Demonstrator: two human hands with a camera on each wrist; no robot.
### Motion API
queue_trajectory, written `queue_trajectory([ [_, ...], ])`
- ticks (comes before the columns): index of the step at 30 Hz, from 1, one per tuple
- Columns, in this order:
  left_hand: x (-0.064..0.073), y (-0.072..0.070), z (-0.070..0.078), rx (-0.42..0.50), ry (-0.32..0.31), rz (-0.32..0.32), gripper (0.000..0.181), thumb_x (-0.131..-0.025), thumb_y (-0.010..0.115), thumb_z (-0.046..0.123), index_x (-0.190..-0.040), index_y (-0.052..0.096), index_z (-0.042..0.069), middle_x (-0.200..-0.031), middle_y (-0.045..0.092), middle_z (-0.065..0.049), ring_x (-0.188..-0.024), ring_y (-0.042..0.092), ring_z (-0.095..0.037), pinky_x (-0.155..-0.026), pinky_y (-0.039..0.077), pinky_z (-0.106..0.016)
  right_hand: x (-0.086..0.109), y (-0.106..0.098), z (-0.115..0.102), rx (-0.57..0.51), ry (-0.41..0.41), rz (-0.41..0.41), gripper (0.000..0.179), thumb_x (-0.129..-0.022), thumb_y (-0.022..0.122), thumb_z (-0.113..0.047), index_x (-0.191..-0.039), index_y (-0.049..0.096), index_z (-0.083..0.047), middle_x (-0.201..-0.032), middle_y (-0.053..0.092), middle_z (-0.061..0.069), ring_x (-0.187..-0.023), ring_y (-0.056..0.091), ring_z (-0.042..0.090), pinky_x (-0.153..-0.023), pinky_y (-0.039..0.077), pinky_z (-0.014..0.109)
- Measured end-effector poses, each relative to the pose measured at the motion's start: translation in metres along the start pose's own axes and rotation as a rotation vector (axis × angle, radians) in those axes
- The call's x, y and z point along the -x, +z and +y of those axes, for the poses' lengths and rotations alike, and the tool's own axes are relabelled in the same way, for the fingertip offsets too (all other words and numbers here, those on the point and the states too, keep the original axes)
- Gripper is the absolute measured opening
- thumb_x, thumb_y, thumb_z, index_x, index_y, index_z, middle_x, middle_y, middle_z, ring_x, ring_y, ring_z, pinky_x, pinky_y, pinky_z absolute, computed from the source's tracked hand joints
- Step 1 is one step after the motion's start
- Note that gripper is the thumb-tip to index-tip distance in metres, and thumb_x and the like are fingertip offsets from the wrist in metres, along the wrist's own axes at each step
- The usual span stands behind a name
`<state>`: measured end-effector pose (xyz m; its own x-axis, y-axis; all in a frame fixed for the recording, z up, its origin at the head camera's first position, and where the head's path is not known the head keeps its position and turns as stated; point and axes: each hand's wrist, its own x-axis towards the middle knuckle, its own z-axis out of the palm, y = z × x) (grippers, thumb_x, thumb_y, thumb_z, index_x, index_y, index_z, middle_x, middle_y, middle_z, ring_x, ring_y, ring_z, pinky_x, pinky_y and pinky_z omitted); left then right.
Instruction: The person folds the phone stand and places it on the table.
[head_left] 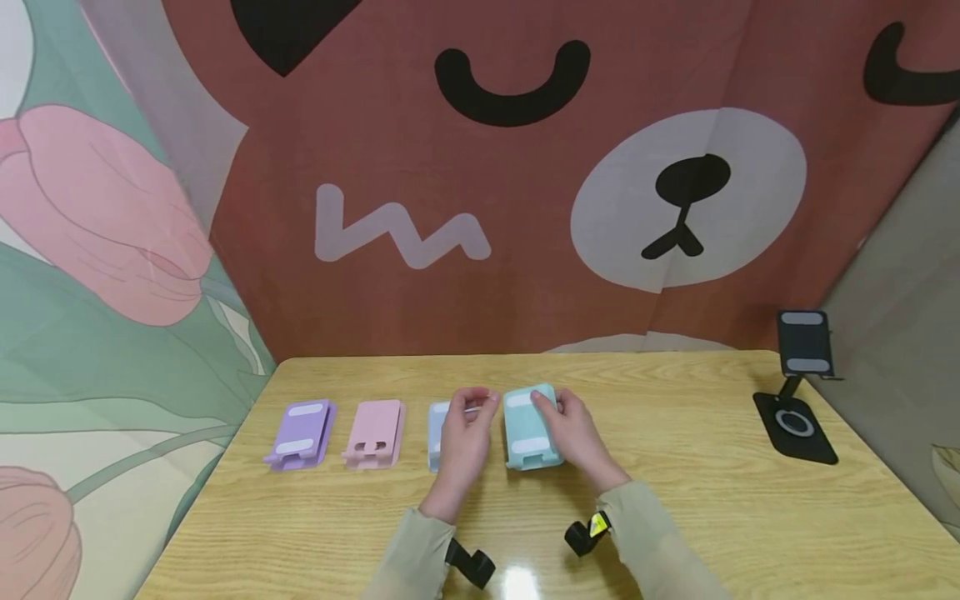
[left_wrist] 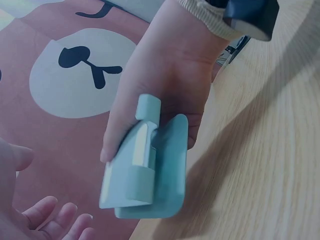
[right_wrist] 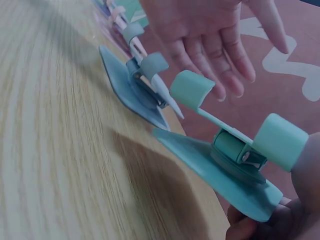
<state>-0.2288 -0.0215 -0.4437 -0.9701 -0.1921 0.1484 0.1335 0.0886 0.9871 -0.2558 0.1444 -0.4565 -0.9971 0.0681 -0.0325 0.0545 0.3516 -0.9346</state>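
Observation:
My right hand [head_left: 579, 432] grips a teal foldable phone stand [head_left: 527, 423] by its right side, thumb across the front plate. The stand is folded nearly flat; in the right wrist view its base [right_wrist: 210, 167] is tilted just above the wood, with a shadow below. My left hand [head_left: 465, 433] hovers left of it with loose, slightly bent fingers and nothing in them. Those fingers [right_wrist: 215, 50] are apart from the teal stand in the right wrist view. A light blue folded phone stand [head_left: 435, 440] lies on the table, partly hidden behind the left hand.
A pink folded phone stand [head_left: 374, 432] and a purple one [head_left: 302, 435] lie in a row to the left on the wooden table [head_left: 712, 500]. At the far right stands a black phone stand [head_left: 795, 427], unfolded upright. A printed bear cloth [head_left: 525, 292] hangs behind the table.

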Motion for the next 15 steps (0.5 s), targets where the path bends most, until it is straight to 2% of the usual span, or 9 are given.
queue_trajectory([
  [8, 0.0, -0.002, 0.0, 0.002, -0.01, -0.027, 0.039, -0.097, 0.069, 0.034, -0.119, 0.061, 0.003, -0.112, 0.063, -0.007, -0.098, 0.059, -0.024, -0.083, 0.046, -0.036, -0.008, -0.001, 0.004, 0.125, -0.028, -0.003, 0.048, -0.105, 0.056, -0.04, -0.115, 0.058, 0.007, -0.096, 0.064, 0.016, -0.083, 0.063, 0.026, -0.071, 0.053, 0.037],
  [15, 0.0, -0.002, 0.0, 0.002, -0.021, -0.03, 0.043, -0.097, 0.07, 0.035, -0.123, 0.06, 0.003, -0.112, 0.063, -0.006, -0.098, 0.058, -0.023, -0.084, 0.046, -0.037, -0.014, -0.003, 0.009, 0.217, -0.004, -0.026, 0.051, -0.105, 0.055, -0.041, -0.116, 0.059, 0.008, -0.093, 0.064, 0.015, -0.083, 0.061, 0.026, -0.069, 0.052, 0.037],
])
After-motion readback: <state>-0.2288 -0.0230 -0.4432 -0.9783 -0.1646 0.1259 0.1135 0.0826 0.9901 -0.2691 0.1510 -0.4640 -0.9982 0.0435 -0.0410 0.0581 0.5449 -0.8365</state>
